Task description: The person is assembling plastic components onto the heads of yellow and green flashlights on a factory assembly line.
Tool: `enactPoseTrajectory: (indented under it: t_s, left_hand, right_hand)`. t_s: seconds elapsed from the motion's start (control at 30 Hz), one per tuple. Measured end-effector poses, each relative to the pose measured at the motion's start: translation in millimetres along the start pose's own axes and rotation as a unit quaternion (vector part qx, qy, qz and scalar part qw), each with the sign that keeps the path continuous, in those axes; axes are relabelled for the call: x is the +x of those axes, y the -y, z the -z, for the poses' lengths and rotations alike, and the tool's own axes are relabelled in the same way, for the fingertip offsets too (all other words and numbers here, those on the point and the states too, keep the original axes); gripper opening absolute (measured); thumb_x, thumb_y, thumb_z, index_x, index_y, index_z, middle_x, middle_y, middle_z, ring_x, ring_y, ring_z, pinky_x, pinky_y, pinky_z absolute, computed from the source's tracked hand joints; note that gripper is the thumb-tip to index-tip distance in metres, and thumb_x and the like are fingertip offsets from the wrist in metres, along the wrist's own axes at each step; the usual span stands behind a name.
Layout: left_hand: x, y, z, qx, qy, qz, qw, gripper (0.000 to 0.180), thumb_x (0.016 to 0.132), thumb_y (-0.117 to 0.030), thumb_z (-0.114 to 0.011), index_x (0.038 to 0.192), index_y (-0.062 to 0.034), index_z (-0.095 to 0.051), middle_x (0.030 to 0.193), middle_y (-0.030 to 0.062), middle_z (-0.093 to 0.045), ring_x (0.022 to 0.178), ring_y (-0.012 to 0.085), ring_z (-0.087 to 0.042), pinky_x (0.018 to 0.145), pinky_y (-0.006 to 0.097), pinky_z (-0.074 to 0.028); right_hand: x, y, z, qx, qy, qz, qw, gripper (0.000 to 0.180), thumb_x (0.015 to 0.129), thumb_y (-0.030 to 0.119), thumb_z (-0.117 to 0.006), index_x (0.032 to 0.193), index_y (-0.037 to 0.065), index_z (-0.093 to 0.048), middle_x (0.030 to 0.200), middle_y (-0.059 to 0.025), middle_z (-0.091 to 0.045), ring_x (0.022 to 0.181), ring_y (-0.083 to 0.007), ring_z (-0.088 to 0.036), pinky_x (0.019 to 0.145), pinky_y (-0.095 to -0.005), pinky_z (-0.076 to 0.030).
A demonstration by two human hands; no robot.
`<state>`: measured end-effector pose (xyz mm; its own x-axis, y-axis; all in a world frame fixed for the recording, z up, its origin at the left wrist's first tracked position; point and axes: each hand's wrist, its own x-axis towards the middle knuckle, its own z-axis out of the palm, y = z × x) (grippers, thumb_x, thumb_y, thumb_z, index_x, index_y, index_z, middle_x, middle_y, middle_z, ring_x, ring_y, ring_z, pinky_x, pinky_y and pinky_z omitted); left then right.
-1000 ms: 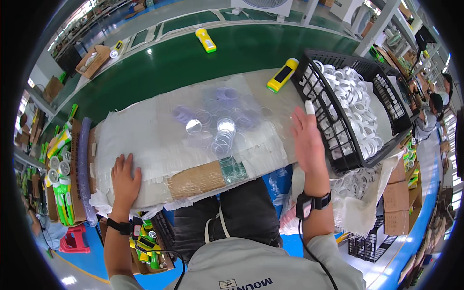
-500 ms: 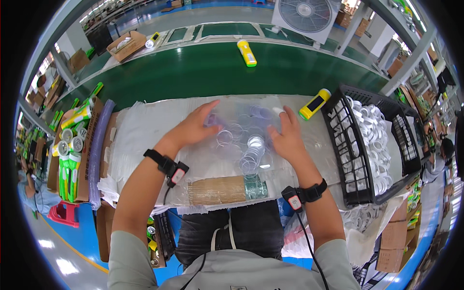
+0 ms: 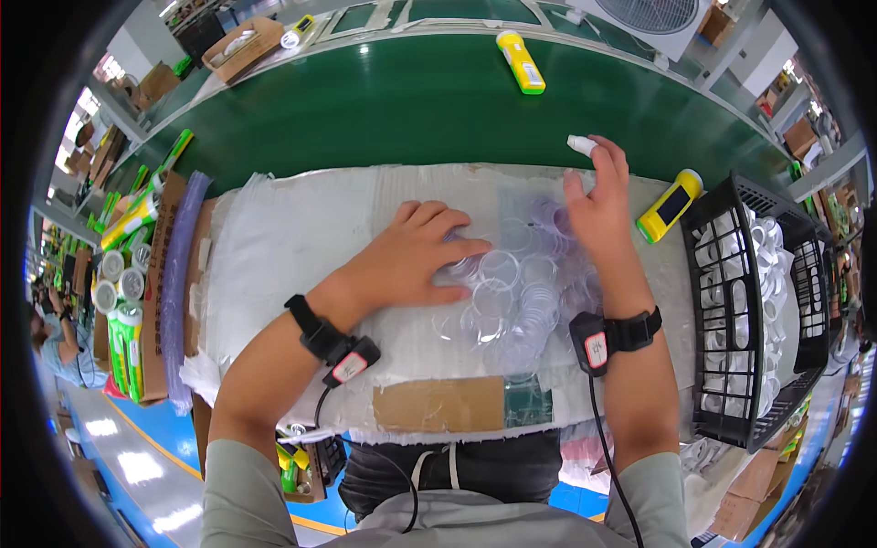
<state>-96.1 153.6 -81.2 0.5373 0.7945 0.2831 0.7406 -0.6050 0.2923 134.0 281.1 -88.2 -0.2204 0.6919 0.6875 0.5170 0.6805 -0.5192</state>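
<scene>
A loose heap of clear round plastic lenses [image 3: 534, 310] lies on the white-covered worktop, some singly and some in overlapping stacks. My left hand [image 3: 416, 260] rests at the heap's left edge, palm down and fingers spread, its fingertips touching the nearest lenses. To the heap's upper right is my right hand [image 3: 598, 196], with fingers apart and nothing seen in it. A white cover [image 3: 581, 144] sits on one of its fingertips. Just right of that hand lies a yellow-green flashlight [image 3: 670, 205] with a dark panel.
A black plastic crate [image 3: 726, 338] of white rings [image 3: 772, 301] stands at the right. Beyond the worktop runs a green conveyor belt [image 3: 365, 110] carrying another yellow flashlight [image 3: 521, 62]. Flashlights [image 3: 128, 329] fill a carton at the left, beside a rolled clear plastic sleeve [image 3: 180, 292].
My hands have moved apart: the right went outward and farther away, the left came lower toward the lenses. The lenses lie in a broader heap. The whole view has shifted.
</scene>
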Motion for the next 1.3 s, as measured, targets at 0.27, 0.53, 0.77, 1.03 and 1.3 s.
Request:
enactPoseTrajectory:
  t_s: [0.27, 0.53, 0.77, 1.03, 1.3]
  left_hand:
    - [0, 2, -6, -0.035, -0.023, 0.018, 0.999, 0.038, 0.064, -0.016, -0.068, 0.100, -0.0118, -0.059, 0.101, 0.0095, -0.052, 0.094, 0.0284, -0.049, 0.084, 0.039, -0.038]
    - [-11, 15, 3, 0.051, -0.098, 0.151, 0.982, 0.033, 0.059, -0.007, -0.059, 0.091, -0.0087, -0.057, 0.093, 0.0096, -0.050, 0.086, 0.0276, -0.048, 0.077, 0.038, -0.039]
    - [-12, 13, 1, 0.106, -0.052, 0.075, 0.990, 0.031, 0.065, -0.016, -0.066, 0.094, -0.0093, -0.058, 0.096, 0.0093, -0.052, 0.092, 0.0274, -0.049, 0.081, 0.038, -0.039]
    - [-8, 10, 4, 0.001, -0.100, 0.061, 0.993, 0.035, 0.069, -0.016, -0.068, 0.101, -0.0086, -0.058, 0.104, 0.0096, -0.055, 0.098, 0.0284, -0.051, 0.086, 0.040, -0.038]
    - [-12, 23, 11, -0.031, -0.339, -0.003, 0.940, 0.035, 0.068, 0.008, -0.052, 0.101, -0.0040, -0.056, 0.094, 0.0130, -0.058, 0.087, 0.0290, -0.053, 0.080, 0.038, -0.042]
  right_hand:
    - [-5, -6, 8, 0.031, 0.074, -0.072, 0.994, 0.035, 0.078, 0.008, -0.059, 0.112, 0.000, -0.054, 0.118, -0.0174, -0.050, 0.108, -0.0336, -0.049, 0.090, -0.0386, -0.042]
    - [-22, 2, 2, 0.003, 0.256, 0.038, 0.966, 0.043, 0.077, 0.015, -0.063, 0.117, 0.001, -0.054, 0.122, -0.0174, -0.050, 0.114, -0.0357, -0.046, 0.096, -0.0401, -0.039]
    - [-24, 11, -3, -0.045, 0.310, 0.088, 0.945, 0.045, 0.079, 0.023, -0.062, 0.118, 0.003, -0.054, 0.122, -0.0156, -0.052, 0.116, -0.0354, -0.045, 0.099, -0.0433, -0.034]
    - [-23, 15, 2, 0.098, 0.274, -0.062, 0.955, 0.033, 0.085, 0.014, -0.053, 0.115, 0.002, -0.056, 0.115, -0.0162, -0.053, 0.104, -0.0348, -0.049, 0.091, -0.0409, -0.040]
    - [-23, 34, -12, -0.141, 0.281, 0.004, 0.949, 0.031, 0.081, 0.015, -0.056, 0.109, 0.001, -0.057, 0.105, -0.0155, -0.054, 0.100, -0.0353, -0.050, 0.090, -0.0437, -0.040]
